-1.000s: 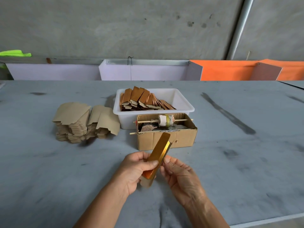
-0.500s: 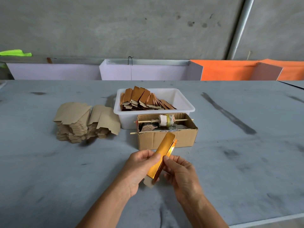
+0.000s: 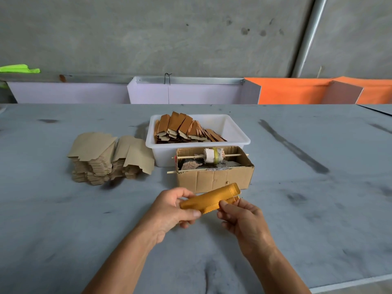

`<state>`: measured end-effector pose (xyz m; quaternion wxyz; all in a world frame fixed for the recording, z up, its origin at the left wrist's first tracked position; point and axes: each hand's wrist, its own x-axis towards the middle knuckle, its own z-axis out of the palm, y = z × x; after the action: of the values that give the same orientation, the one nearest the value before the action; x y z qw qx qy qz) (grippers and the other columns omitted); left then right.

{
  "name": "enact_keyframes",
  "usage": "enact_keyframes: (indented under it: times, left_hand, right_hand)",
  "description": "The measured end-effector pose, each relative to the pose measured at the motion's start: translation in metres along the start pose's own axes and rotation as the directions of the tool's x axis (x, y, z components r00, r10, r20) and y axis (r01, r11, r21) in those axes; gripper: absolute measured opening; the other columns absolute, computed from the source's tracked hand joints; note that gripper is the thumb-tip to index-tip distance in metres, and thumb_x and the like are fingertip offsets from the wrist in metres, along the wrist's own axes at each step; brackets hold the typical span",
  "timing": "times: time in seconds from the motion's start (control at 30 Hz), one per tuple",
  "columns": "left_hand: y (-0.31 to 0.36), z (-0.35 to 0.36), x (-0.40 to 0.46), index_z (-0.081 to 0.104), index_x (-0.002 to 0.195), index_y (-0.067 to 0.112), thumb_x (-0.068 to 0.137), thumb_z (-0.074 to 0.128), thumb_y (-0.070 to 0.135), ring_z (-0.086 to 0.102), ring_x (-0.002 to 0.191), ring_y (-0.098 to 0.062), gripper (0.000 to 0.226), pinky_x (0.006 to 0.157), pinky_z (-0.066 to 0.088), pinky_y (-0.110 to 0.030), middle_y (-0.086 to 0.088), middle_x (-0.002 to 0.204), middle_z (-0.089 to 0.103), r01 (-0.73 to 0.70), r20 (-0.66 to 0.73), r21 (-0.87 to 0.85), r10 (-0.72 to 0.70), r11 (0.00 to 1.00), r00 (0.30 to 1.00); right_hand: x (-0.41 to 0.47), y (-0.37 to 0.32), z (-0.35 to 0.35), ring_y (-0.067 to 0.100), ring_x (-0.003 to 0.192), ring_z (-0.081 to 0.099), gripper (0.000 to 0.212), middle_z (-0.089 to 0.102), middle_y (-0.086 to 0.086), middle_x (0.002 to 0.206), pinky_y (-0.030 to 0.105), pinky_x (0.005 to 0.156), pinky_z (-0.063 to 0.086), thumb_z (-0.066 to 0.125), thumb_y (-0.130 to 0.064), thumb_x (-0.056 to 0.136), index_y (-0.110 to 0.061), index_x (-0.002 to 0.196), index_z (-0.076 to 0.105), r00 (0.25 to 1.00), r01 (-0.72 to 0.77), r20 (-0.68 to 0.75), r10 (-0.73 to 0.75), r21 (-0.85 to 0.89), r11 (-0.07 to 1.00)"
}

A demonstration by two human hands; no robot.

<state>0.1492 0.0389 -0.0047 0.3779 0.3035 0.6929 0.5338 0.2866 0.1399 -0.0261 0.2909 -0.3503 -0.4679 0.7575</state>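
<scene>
Left grip, right grip bare, short nails; forearms bare.

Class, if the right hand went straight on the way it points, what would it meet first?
The gold carton, which the right hand pinches, comes first; past it, probably the cardboard box, though depth is unclear.

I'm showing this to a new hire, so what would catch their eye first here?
First comes the shiny gold carton, held front and centre over the grey table by the left hand and the right hand. Behind it, a white tub holds a leaning row of folded pieces, with a heap of tan blanks to its left. An orange panel glows at the back right.
</scene>
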Motion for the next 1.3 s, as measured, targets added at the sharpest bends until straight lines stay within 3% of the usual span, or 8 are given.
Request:
enact_keyframes:
  times: [0.1, 0.23, 0.63, 0.83, 0.93, 1.03, 1.13, 1.3]
  left_hand:
    - [-0.002, 0.003, 0.004, 0.060, 0.094, 0.006, 0.073, 0.069, -0.013, 0.060, 0.046, -0.012, 0.030, 0.044, 0.049, -0.019, -0.010, 0.064, 0.063, 0.004, -0.145, -0.292, -0.048, 0.956, 0.988]
    - [-0.010, 0.022, 0.008, 0.060, 0.078, 0.002, 0.077, 0.064, -0.011, 0.059, 0.044, -0.009, 0.013, 0.043, 0.048, -0.016, -0.005, 0.055, 0.062, 0.049, -0.116, -0.641, -0.160, 0.766, 0.980]
    - [-0.009, 0.034, 0.019, 0.059, 0.074, 0.003, 0.084, 0.060, -0.003, 0.064, 0.048, -0.015, 0.012, 0.046, 0.054, -0.023, -0.009, 0.056, 0.066, -0.048, -0.203, -0.709, -0.140, 0.704, 0.969]
    - [-0.005, 0.027, 0.029, 0.062, 0.077, -0.004, 0.083, 0.060, -0.007, 0.069, 0.055, -0.022, 0.007, 0.051, 0.056, -0.026, -0.017, 0.063, 0.069, -0.108, -0.227, -0.636, -0.051, 0.764, 0.972]
    - [-0.005, 0.026, 0.034, 0.063, 0.080, -0.004, 0.083, 0.061, -0.005, 0.070, 0.060, -0.025, 0.004, 0.052, 0.057, -0.027, -0.019, 0.068, 0.070, -0.166, -0.287, -0.629, -0.028, 0.759, 0.958]
    - [-0.007, 0.025, 0.039, 0.061, 0.078, -0.003, 0.083, 0.061, -0.007, 0.070, 0.059, -0.025, 0.006, 0.051, 0.056, -0.026, -0.017, 0.064, 0.070, -0.196, -0.333, -0.650, -0.043, 0.734, 0.942]
    - [-0.011, 0.023, 0.042, 0.062, 0.075, -0.004, 0.081, 0.063, -0.007, 0.070, 0.060, -0.027, 0.007, 0.052, 0.057, -0.027, -0.019, 0.065, 0.069, -0.185, -0.343, -0.653, -0.068, 0.734, 0.937]
    - [-0.020, 0.024, 0.044, 0.063, 0.071, -0.004, 0.081, 0.063, -0.008, 0.069, 0.059, -0.028, 0.011, 0.053, 0.057, -0.027, -0.021, 0.066, 0.069, -0.167, -0.335, -0.647, -0.081, 0.744, 0.939]
  right_hand:
    - [0.000, 0.002, 0.004, 0.013, 0.052, 0.062, 0.008, 0.062, 0.008, 0.062, 0.020, 0.043, 0.045, 0.063, 0.002, 0.082, -0.004, 0.079, 0.061, 0.998, -0.047, -0.043, 0.053, 0.142, 0.989]
    - [0.001, 0.005, 0.015, 0.014, 0.053, 0.064, 0.004, 0.061, 0.010, 0.064, 0.019, 0.043, 0.048, 0.061, 0.004, 0.083, 0.001, 0.082, 0.061, 0.991, -0.040, -0.112, 0.075, 0.286, 0.957]
    - [0.003, -0.001, 0.026, 0.017, 0.055, 0.068, 0.009, 0.069, 0.014, 0.066, 0.022, 0.044, 0.051, 0.058, 0.000, 0.087, 0.000, 0.079, 0.062, 0.991, -0.082, -0.080, 0.109, 0.286, 0.955]
    - [0.010, -0.016, 0.028, 0.014, 0.056, 0.067, 0.006, 0.070, 0.010, 0.065, 0.021, 0.046, 0.051, 0.060, -0.002, 0.088, -0.002, 0.082, 0.062, 0.994, -0.039, -0.096, 0.051, 0.126, 0.991]
    - [0.014, -0.024, 0.027, 0.011, 0.055, 0.066, 0.010, 0.072, 0.006, 0.067, 0.021, 0.046, 0.049, 0.066, -0.009, 0.086, -0.004, 0.078, 0.067, 0.992, 0.006, -0.124, -0.019, -0.107, 0.994]
    - [0.020, -0.034, 0.018, 0.010, 0.057, 0.063, 0.012, 0.070, 0.002, 0.067, 0.023, 0.050, 0.046, 0.067, -0.014, 0.085, -0.011, 0.073, 0.070, 0.952, 0.127, -0.210, -0.224, -0.395, 0.910]
    - [0.033, -0.052, 0.008, 0.011, 0.053, 0.052, 0.020, 0.062, -0.006, 0.055, 0.025, 0.051, 0.039, 0.068, -0.010, 0.082, -0.019, 0.065, 0.069, 0.883, 0.261, -0.216, -0.416, -0.511, 0.819]
    - [0.064, -0.081, 0.005, 0.005, 0.046, 0.044, 0.012, 0.054, -0.016, 0.049, 0.021, 0.045, 0.032, 0.067, -0.014, 0.081, -0.021, 0.074, 0.075, 0.837, 0.273, -0.125, -0.532, -0.748, 0.605]
